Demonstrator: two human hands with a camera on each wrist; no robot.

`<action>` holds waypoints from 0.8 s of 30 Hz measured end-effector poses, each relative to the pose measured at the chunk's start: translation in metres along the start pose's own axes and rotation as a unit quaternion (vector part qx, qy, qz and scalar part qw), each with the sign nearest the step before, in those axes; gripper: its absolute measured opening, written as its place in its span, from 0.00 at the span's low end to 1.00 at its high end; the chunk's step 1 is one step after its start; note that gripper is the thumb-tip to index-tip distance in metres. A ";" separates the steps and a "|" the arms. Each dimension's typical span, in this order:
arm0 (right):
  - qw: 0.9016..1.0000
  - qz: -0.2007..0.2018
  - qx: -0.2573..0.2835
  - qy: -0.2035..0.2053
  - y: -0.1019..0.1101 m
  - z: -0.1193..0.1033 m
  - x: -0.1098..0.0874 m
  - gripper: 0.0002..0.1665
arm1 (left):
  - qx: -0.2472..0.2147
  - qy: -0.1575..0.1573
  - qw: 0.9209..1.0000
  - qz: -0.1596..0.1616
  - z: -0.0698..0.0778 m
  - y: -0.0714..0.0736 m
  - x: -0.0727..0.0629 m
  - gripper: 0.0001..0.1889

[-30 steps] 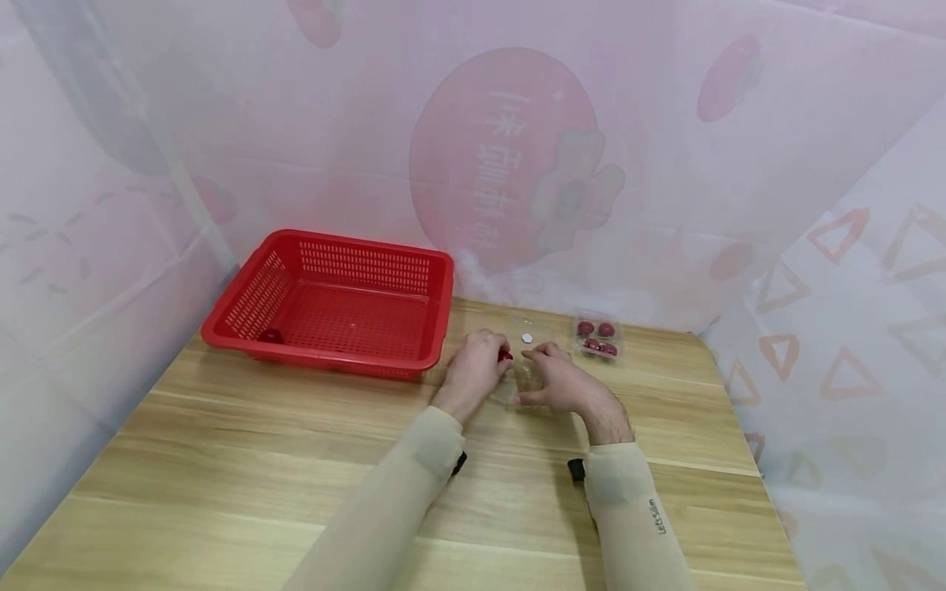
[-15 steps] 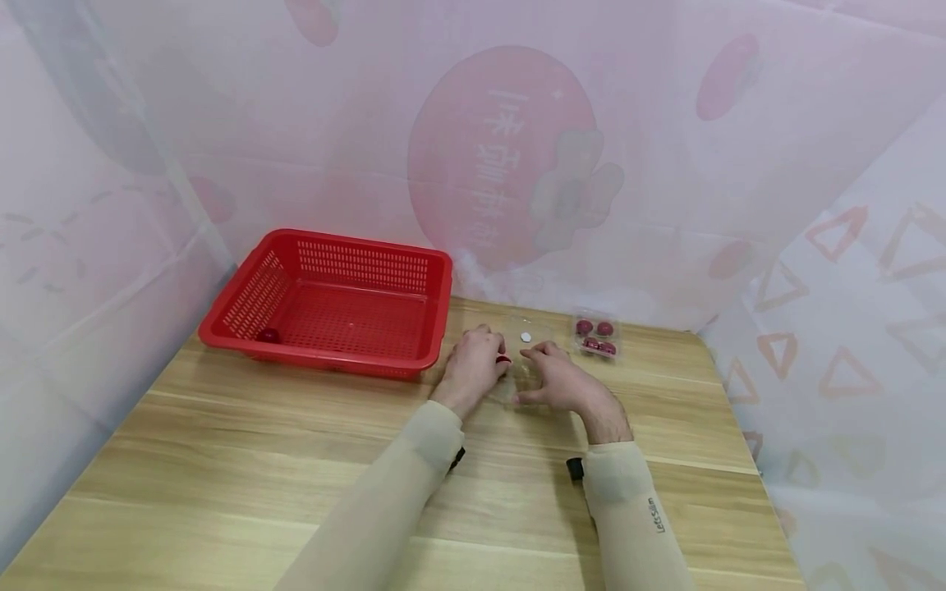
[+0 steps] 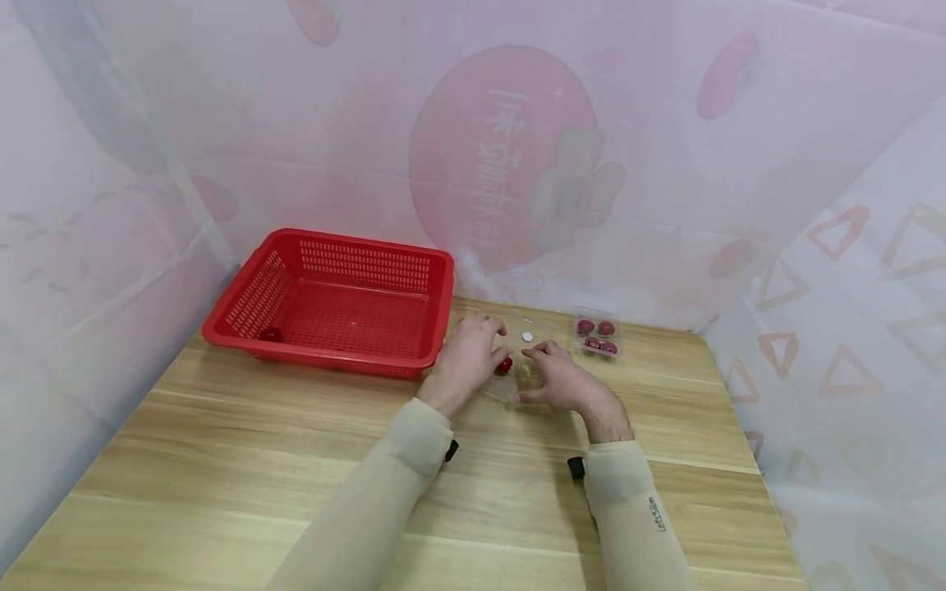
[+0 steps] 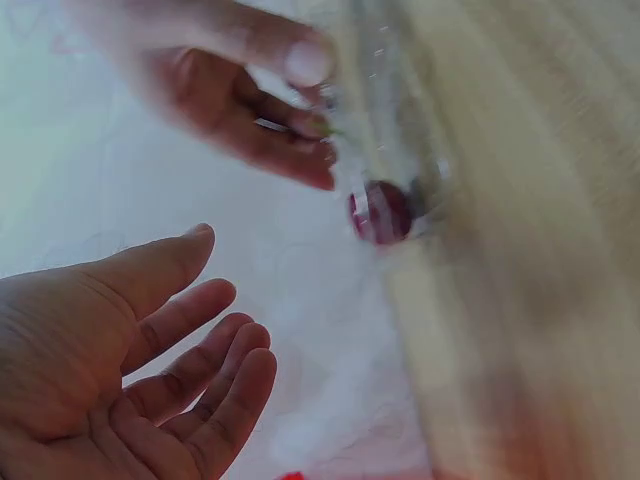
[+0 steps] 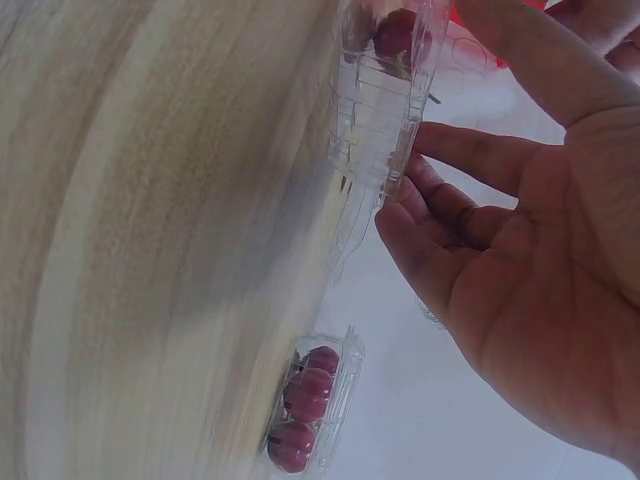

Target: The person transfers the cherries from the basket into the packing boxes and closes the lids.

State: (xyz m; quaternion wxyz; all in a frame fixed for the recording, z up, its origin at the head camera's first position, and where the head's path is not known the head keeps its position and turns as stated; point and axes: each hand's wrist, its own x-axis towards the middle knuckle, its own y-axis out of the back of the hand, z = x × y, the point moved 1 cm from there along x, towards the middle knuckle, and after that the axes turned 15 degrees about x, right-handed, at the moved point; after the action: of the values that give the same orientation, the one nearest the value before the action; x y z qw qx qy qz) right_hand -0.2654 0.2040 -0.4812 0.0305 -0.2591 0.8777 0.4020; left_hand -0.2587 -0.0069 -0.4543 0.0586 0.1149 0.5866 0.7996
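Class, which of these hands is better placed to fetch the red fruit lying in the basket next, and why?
Probably the left hand: it holds nothing and is nearer the basket, where the red fruit lies. The right hand is farther away, its fingers at the clear container.

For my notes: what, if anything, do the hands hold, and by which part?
Left hand: nothing. Right hand: at the edge of the clear container; whether it grips cannot be told.

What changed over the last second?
Left hand let go of the red fruit, now in the open clear box, and drew back slightly left, toward the red basket. Unchanged: right hand at the open box, basket, fruit-filled box.
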 end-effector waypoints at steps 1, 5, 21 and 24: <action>1.000 0.000 0.000 0.000 0.000 0.001 0.000 0.56 | -0.004 -0.001 1.000 0.002 -0.001 0.004 -0.001 0.16; 1.000 0.000 0.000 -0.001 -0.001 0.002 0.001 0.56 | -0.014 -0.001 1.000 0.010 -0.007 0.014 -0.004 0.18; 1.000 0.001 -0.003 -0.002 -0.001 0.002 0.001 0.55 | -0.040 0.002 0.999 0.036 -0.047 0.041 -0.012 0.18; 1.000 0.000 -0.002 0.000 -0.001 0.003 0.001 0.56 | -0.045 0.003 0.998 0.039 -0.056 0.046 -0.013 0.18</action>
State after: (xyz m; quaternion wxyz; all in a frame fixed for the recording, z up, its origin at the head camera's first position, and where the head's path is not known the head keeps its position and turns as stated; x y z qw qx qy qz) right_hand -0.2667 0.2050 -0.4838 0.0295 -0.2590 0.8771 0.4035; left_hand -0.2584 -0.0753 -0.4279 0.0301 0.1324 0.5451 0.8273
